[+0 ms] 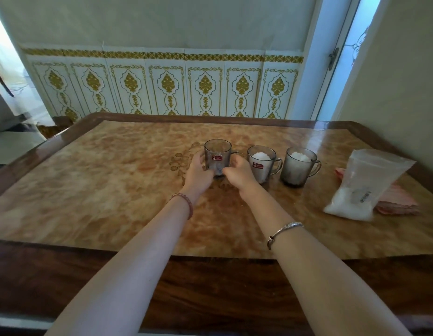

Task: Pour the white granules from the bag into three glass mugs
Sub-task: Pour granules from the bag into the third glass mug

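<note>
Three smoky glass mugs stand in a row on the table. The left mug (217,151) holds no granules that I can see; my left hand (198,172) curls round its left side and my right hand (238,171) holds its right side near the handle. The middle mug (260,163) and the right mug (299,166) each hold a heap of white granules. The clear plastic bag (366,184), with white granules left in its lower end, lies on the table at the right, apart from both hands.
The brown marbled table (101,190) has a dark wooden rim. A pink cloth (396,202) lies under the bag. A patterned wall stands behind the table, and a door (341,57) is at the back right.
</note>
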Available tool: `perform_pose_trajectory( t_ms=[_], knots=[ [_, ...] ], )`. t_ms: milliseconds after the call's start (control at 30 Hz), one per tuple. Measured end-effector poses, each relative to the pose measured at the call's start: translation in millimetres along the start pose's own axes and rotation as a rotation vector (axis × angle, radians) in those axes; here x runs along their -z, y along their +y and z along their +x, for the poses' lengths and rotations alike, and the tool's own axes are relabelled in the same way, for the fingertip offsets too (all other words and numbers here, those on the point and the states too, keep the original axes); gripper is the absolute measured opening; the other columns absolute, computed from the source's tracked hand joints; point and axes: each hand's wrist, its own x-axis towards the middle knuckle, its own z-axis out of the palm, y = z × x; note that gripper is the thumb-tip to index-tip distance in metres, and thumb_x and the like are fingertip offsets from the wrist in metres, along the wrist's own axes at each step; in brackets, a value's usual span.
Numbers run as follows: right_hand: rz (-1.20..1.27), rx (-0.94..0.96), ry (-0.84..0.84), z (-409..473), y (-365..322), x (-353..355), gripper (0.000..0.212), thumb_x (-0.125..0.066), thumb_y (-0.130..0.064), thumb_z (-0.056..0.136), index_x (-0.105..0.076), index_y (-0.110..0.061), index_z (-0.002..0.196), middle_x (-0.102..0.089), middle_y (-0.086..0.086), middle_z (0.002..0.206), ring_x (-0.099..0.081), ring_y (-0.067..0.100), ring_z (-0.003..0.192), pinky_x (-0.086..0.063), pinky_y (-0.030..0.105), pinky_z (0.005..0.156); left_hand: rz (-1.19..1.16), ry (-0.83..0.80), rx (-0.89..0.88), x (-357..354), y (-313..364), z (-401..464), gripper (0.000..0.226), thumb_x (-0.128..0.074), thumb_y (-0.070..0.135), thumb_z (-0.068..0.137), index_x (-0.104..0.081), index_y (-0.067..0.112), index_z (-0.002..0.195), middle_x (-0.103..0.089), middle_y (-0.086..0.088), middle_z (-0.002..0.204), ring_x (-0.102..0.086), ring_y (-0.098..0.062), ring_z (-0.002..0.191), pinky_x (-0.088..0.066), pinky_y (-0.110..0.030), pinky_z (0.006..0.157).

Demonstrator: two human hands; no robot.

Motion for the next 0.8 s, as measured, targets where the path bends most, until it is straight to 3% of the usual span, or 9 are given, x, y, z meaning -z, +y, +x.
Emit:
perform_pose_trajectory(
  t_ms=[67,233,433,567,700,800],
  knots=[
    [0.015,0.015,-0.004,0,3,-3,0.041,-0.052,0.007,0.086,-0.056,-0.010,0.123,-0.060,0.008,0.114,-0.056,0.029,0.114,-0.047,0.040,0.094,-0.037,-0.012,-0.008,1,1,-2,0.064,-0.054,0.001,0.093,-0.027,0.020,0.148,-0.035,-0.004,0.151,-0.045,-0.018,0.127,-0.048,-0.029,0.086],
    [0.024,0.048,0.011,-15,3,-1,0.043,-0.047,0.013,0.084,-0.059,-0.008,0.120,-0.060,0.005,0.109,-0.056,0.024,0.109,-0.047,0.038,0.094,-0.045,0.026,-0.016,6,1,-12,0.058,-0.052,-0.003,0.091,-0.036,0.014,0.143,-0.043,-0.005,0.145,-0.044,-0.022,0.130,-0.045,-0.039,0.101],
    [0.040,0.055,0.046,-44,10,11,0.041,-0.051,0.012,0.083,-0.061,-0.006,0.118,-0.061,0.005,0.109,-0.058,0.026,0.113,-0.048,0.039,0.094,0.023,0.101,-0.039,5,0,-36,0.042,-0.050,0.002,0.091,-0.050,0.012,0.131,-0.056,-0.004,0.128,-0.053,-0.017,0.112,-0.049,-0.035,0.090],
    [0.055,0.048,0.083,-66,13,25,0.044,-0.054,0.009,0.086,-0.058,-0.002,0.128,-0.057,0.002,0.110,-0.055,0.020,0.113,-0.044,0.028,0.087,0.025,0.111,-0.065,-2,2,-53,0.036,-0.050,-0.003,0.088,-0.057,0.008,0.122,-0.063,-0.006,0.117,-0.059,-0.020,0.110,-0.052,-0.037,0.092],
    [0.060,0.031,0.125,-84,15,40,0.054,-0.058,0.008,0.085,-0.049,0.002,0.138,-0.057,0.005,0.130,-0.053,0.020,0.123,-0.044,0.029,0.099,0.013,0.089,-0.086,-16,9,-72,0.028,-0.050,-0.005,0.088,-0.054,0.019,0.102,-0.061,0.001,0.104,-0.058,-0.016,0.104,-0.051,-0.035,0.092],
    [0.065,0.026,0.155,-95,17,56,0.058,-0.059,0.007,0.085,-0.045,0.000,0.141,-0.054,0.012,0.140,-0.051,0.024,0.128,-0.044,0.036,0.107,0.037,0.047,-0.094,-32,13,-79,0.029,-0.051,0.000,0.089,-0.056,0.015,0.113,-0.061,0.001,0.111,-0.057,-0.016,0.105,-0.051,-0.034,0.090]
  ],
)
